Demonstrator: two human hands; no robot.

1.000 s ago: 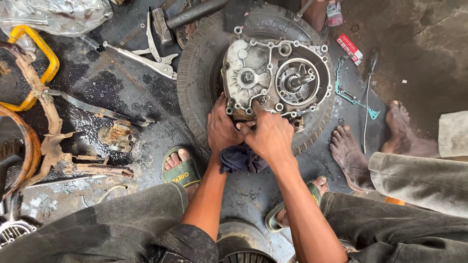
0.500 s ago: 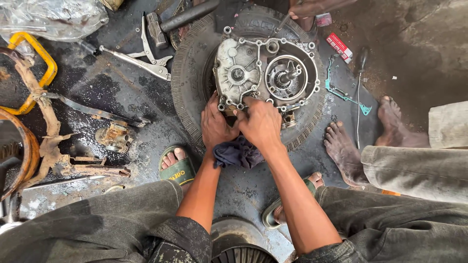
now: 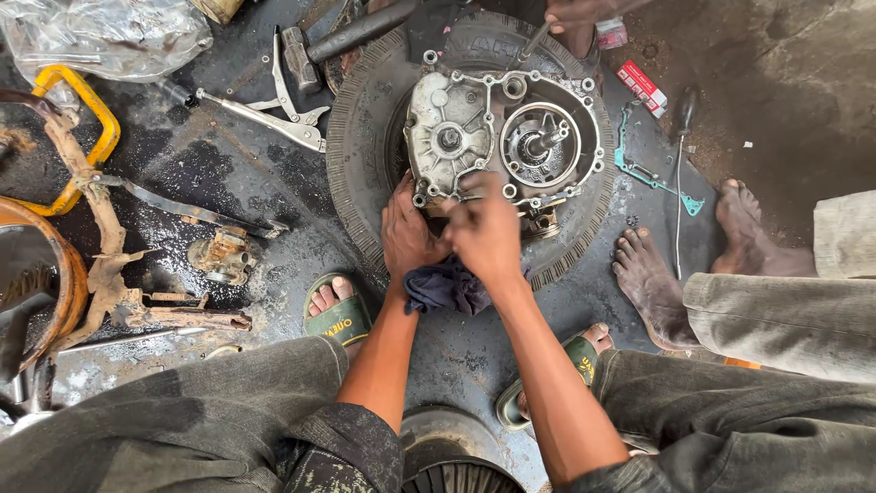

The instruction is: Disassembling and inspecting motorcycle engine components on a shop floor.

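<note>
Looking down from head height onto a grimy workshop floor. Lying flat on a black tyre (image 3: 365, 173), near the top centre: a grey metal engine casing (image 3: 502, 137), open side up, a round cavity with a central shaft on its right half.

Resting on the casing's lower left edge: the left hand (image 3: 408, 233), fingers curled and pressed together against the metal. Hovering just beside it, over the casing's lower edge: the right hand (image 3: 485, 233), slightly blurred, fingers bunched closed; whether pinching something, cannot tell. Bunched under both wrists, on the tyre's near rim: a dark blue rag (image 3: 447, 288).

Lying left of the tyre: locking pliers (image 3: 265, 114) and a hammer (image 3: 351, 36). Further left: a yellow loop handle (image 3: 78, 128), rusty metal scraps and a crumpled clear plastic bag (image 3: 100, 32).

Standing on the right: another person's bare feet (image 3: 652, 288), with a green gasket (image 3: 652, 173) lying between them and the tyre. Reaching in at the top edge: another person's hand (image 3: 579, 14), touching the casing's far side with a thin tool.
</note>
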